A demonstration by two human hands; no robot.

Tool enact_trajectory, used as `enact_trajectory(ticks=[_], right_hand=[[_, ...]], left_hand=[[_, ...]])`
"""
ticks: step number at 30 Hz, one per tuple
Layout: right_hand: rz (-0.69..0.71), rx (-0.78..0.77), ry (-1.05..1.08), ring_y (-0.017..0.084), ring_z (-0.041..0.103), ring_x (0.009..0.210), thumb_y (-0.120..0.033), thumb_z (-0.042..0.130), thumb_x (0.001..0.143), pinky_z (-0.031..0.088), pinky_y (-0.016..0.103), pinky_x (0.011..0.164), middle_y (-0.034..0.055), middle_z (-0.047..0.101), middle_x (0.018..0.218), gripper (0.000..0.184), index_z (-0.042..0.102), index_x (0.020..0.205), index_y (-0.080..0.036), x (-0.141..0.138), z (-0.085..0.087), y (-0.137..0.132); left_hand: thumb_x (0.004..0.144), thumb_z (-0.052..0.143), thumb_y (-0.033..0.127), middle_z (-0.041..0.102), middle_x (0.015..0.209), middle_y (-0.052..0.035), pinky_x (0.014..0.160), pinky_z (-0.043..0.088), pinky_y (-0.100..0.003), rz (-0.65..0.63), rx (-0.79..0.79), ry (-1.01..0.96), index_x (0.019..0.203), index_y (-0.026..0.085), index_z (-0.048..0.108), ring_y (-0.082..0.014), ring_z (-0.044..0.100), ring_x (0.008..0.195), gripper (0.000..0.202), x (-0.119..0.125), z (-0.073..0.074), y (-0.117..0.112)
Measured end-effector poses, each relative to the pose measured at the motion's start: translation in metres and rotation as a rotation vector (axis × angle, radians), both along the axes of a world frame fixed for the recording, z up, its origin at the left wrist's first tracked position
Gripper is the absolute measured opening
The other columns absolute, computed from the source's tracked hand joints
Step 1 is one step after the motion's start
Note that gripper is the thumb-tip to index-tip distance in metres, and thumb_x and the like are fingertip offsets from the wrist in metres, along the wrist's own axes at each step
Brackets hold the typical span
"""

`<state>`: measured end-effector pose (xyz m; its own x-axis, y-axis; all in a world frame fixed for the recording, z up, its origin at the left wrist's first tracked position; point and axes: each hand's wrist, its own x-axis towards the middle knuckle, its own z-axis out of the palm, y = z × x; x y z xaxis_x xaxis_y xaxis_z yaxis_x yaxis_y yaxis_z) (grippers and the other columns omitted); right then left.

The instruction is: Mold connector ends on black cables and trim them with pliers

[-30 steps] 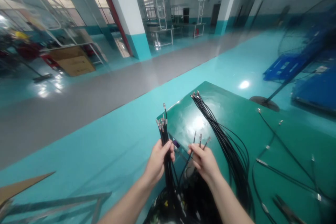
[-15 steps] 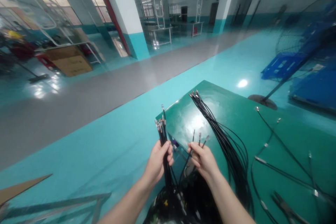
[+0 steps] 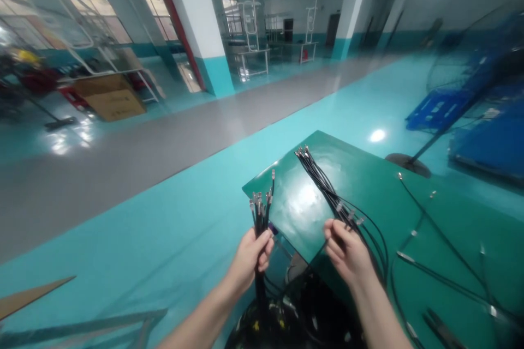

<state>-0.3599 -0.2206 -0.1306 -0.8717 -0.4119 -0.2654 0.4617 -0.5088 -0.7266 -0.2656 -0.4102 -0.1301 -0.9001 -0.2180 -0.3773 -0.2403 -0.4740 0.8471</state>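
Note:
My left hand (image 3: 251,256) is closed around a bundle of black cables (image 3: 261,223), held upright with the metal end connectors at the top. One cable end stands higher than the others. My right hand (image 3: 347,248) pinches a few black cables, whose metal tips (image 3: 350,214) stick up past the fingers and look slightly blurred. Just behind that hand, a larger bundle of black cables (image 3: 323,174) lies across the green table (image 3: 295,196). The lower lengths of the held cables drop toward my lap, where dark patterned cloth shows.
Several loose cables (image 3: 442,278) lie on the table's right side, near dark-handled pliers (image 3: 440,327). Beyond stand a fan base (image 3: 407,163) and blue crates (image 3: 438,112). A cardboard box (image 3: 117,103) and a white-and-teal pillar (image 3: 200,27) are across the floor.
My right hand has moved right, carrying its few cables away from the left-hand bundle and over the table's bundle. My left hand has shifted slightly, its cable tops now a little farther right.

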Motion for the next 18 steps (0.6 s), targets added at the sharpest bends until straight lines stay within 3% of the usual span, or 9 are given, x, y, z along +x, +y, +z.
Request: enact_trajectory(ticks=[8,12,18], right_hand=[[0.059,0.031,0.019,-0.002,0.02,0.032,-0.036,0.07,0.064,0.015,0.014,0.03,-0.0022,0.053,0.056,0.023,0.065,0.069,-0.014,0.003,-0.007,-0.005],[0.005,0.152,0.059,0.002,0.03,0.037,-0.032,0.072,0.064,0.019,0.016,0.033,-0.0005,0.055,0.056,0.023,0.066,0.078,-0.015,0.007,-0.003,-0.012],[-0.102,0.36,0.173,0.004,0.03,0.037,-0.028,0.073,0.061,0.02,0.019,0.034,-0.004,0.046,0.044,0.02,0.06,0.059,-0.013,0.011,0.002,-0.023]], left_hand=[[0.069,0.062,0.045,0.045,0.052,0.0081,0.033,0.019,-0.014,-0.048,-0.009,0.01,0.077,0.018,0.041,-0.0005,0.028,0.034,0.035,0.002,0.008,0.013],[0.071,0.059,0.044,0.044,0.053,0.0082,0.034,0.018,-0.014,-0.046,-0.016,0.006,0.078,0.018,0.04,-0.0007,0.027,0.035,0.033,0.0,0.006,0.014],[0.079,0.052,0.041,0.046,0.057,0.0082,0.034,0.015,-0.014,-0.057,-0.024,0.031,0.087,0.02,0.038,-0.0012,0.024,0.036,0.026,0.0,0.005,0.017]])
